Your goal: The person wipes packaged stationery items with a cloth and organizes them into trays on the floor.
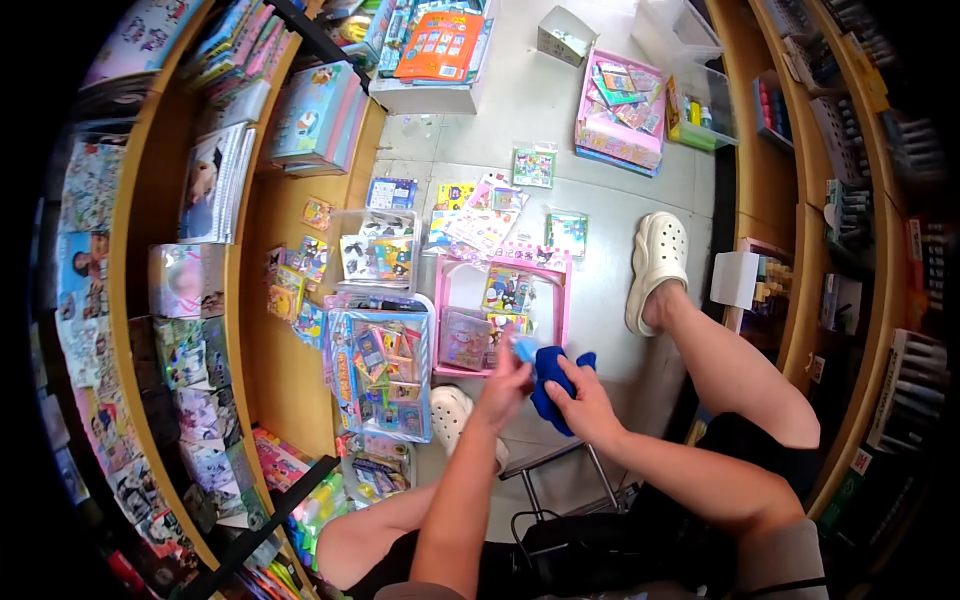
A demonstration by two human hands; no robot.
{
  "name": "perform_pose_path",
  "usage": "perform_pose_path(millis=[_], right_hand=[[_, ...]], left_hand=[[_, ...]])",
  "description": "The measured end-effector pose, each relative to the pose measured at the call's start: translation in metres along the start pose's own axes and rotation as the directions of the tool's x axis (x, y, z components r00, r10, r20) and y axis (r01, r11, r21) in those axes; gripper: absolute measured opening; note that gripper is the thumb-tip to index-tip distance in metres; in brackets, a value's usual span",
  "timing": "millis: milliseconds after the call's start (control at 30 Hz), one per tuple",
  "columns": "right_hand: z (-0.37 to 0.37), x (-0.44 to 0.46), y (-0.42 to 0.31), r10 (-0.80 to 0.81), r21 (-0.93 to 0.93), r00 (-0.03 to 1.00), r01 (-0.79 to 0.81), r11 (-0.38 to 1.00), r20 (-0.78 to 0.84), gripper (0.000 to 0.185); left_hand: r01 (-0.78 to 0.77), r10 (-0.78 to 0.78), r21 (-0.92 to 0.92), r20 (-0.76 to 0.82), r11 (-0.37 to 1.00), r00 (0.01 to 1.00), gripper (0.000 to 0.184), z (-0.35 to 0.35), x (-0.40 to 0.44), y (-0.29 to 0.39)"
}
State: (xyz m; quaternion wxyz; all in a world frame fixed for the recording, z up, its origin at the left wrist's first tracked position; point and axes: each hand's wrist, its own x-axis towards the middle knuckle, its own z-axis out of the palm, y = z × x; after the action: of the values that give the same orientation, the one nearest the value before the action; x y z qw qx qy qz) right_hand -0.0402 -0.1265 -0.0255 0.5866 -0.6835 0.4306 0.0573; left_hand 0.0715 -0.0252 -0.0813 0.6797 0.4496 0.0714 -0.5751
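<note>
My right hand (588,408) is closed around a dark blue cloth (550,395), bunched up in front of my lap. Just left of it, my left hand (503,392) pinches a small light-blue item (524,348), too blurred to name. Both hands are over the near edge of a pink-rimmed box (567,310) on the floor. Inside that box lie small packs, among them a pinkish square pack (465,338) and a colourful cartoon pack (508,290).
A blue-edged tray (428,375) of small packets and a clear box (345,255) stand left of the pink box. Beyond lie loose packs (534,167) and a pink box of cards (650,155). Shelves flank both sides; my clog (660,255) rests on the right.
</note>
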Motion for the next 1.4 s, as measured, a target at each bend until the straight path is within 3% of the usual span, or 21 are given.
perform_pose_path(millis=[100, 200, 300, 333, 400, 500, 533, 600, 633, 700, 733, 767, 867, 933, 967, 1033, 1133, 1167, 1233, 1300, 1400], right_hand=[[-0.004, -0.006, 0.000, -0.127, -0.097, 0.991, 0.123, 0.988, -0.035, 0.049], [-0.011, -0.002, -0.001, -0.182, -0.168, 0.974, 0.158, 0.973, -0.137, 0.048], [-0.013, 0.006, 0.005, -0.059, -0.192, 0.981, 0.022, 0.981, -0.185, 0.047], [-0.016, 0.017, 0.007, -0.030, -0.037, 0.997, 0.028, 0.999, -0.069, 0.044], [-0.026, 0.012, -0.003, 0.202, 0.451, 0.949, -0.294, 0.843, 0.243, 0.037], [-0.030, 0.007, -0.015, 0.194, 0.477, 0.787, -0.528, 0.703, 0.586, 0.030], [-0.028, 0.001, -0.018, 0.166, 0.476, 0.752, -0.554, 0.683, 0.638, 0.027], [-0.026, -0.012, -0.030, 0.140, 0.388, 0.660, -0.585, 0.712, 0.738, 0.034], [-0.019, -0.018, -0.033, 0.121, 0.384, 0.676, -0.546, 0.745, 0.727, 0.042], [-0.011, -0.030, -0.042, 0.120, 0.337, 0.754, -0.422, 0.842, 0.645, 0.050], [-0.008, -0.035, -0.044, 0.135, 0.308, 0.806, -0.367, 0.878, 0.577, 0.050], [-0.006, -0.035, -0.040, 0.117, 0.232, 0.844, -0.274, 0.933, 0.524, 0.050], [0.012, -0.028, -0.016, -0.025, 0.041, 0.911, 0.009, 0.999, 0.412, 0.049], [0.022, -0.031, 0.001, -0.184, 0.003, 0.902, 0.199, 0.980, 0.391, 0.047], [0.023, -0.037, 0.000, -0.259, -0.019, 0.881, 0.291, 0.957, 0.397, 0.047], [0.019, -0.048, -0.010, -0.203, -0.066, 0.840, 0.272, 0.960, 0.504, 0.047], [0.010, -0.058, -0.027, -0.184, -0.058, 0.791, 0.267, 0.962, 0.583, 0.047], [0.009, -0.059, -0.030, -0.155, -0.047, 0.780, 0.230, 0.972, 0.606, 0.047], [0.017, -0.054, -0.021, -0.076, -0.048, 0.768, 0.138, 0.989, 0.636, 0.049], [0.030, -0.047, 0.001, 0.010, -0.199, 0.786, 0.144, 0.969, 0.618, 0.049], [0.034, -0.049, 0.013, 0.129, -0.375, 0.793, 0.132, 0.918, 0.596, 0.050]], left_hand=[[0.084, -0.055, -0.332, 0.097, 0.940, 0.994, 0.055, 0.042, -0.018, -0.002], [0.039, -0.031, -0.245, 0.035, 0.969, 0.999, 0.058, 0.054, -0.035, -0.003], [0.015, -0.013, 0.068, -0.036, 0.998, 0.999, 0.050, 0.054, -0.063, -0.012], [0.010, 0.000, 0.172, -0.060, 0.985, 0.998, 0.048, 0.054, -0.073, -0.014], [-0.001, 0.003, 0.021, -0.098, 1.000, 0.995, 0.044, 0.056, -0.090, -0.015], [0.003, -0.029, -0.130, -0.198, 0.992, 0.980, 0.037, 0.043, -0.107, -0.017], [-0.015, 0.042, 0.092, -0.290, 0.996, 0.956, 0.037, 0.029, -0.106, -0.029], [0.011, 0.230, 0.510, -0.407, 0.860, 0.884, 0.036, 0.005, -0.096, -0.055], [-0.144, 0.345, 0.447, -0.408, 0.883, 0.846, 0.046, 0.015, -0.097, -0.058], [-0.173, 0.168, 0.030, -0.452, 0.984, 0.876, 0.054, 0.032, -0.099, -0.053], [-0.172, 0.073, -0.186, -0.444, 0.967, 0.893, 0.058, 0.046, -0.102, -0.045], [-0.175, 0.078, -0.225, -0.383, 0.958, 0.921, 0.068, 0.062, -0.104, -0.036], [-0.076, -0.020, -0.168, -0.507, 0.983, 0.862, 0.067, 0.081, -0.105, -0.028], [-0.187, 0.078, -0.224, -0.423, 0.956, 0.903, 0.067, 0.007, -0.084, -0.067], [-0.182, 0.032, -0.341, -0.401, 0.922, 0.916, 0.065, 0.013, -0.088, -0.057], [-0.183, 0.023, -0.509, -0.305, 0.841, 0.952, 0.053, 0.030, -0.099, -0.031], [-0.238, -0.021, -0.529, -0.437, 0.815, 0.899, 0.042, -0.007, -0.092, -0.025], [-0.254, -0.059, -0.572, -0.472, 0.780, 0.880, 0.029, -0.012, -0.093, -0.019], [-0.304, 0.043, -0.577, -0.420, 0.758, 0.907, 0.025, -0.024, -0.093, -0.003], [-0.342, 0.128, -0.663, -0.351, 0.665, 0.928, 0.027, -0.041, -0.092, 0.013], [-0.434, 0.194, -0.668, -0.405, 0.604, 0.894, 0.033, -0.051, -0.088, 0.043]])
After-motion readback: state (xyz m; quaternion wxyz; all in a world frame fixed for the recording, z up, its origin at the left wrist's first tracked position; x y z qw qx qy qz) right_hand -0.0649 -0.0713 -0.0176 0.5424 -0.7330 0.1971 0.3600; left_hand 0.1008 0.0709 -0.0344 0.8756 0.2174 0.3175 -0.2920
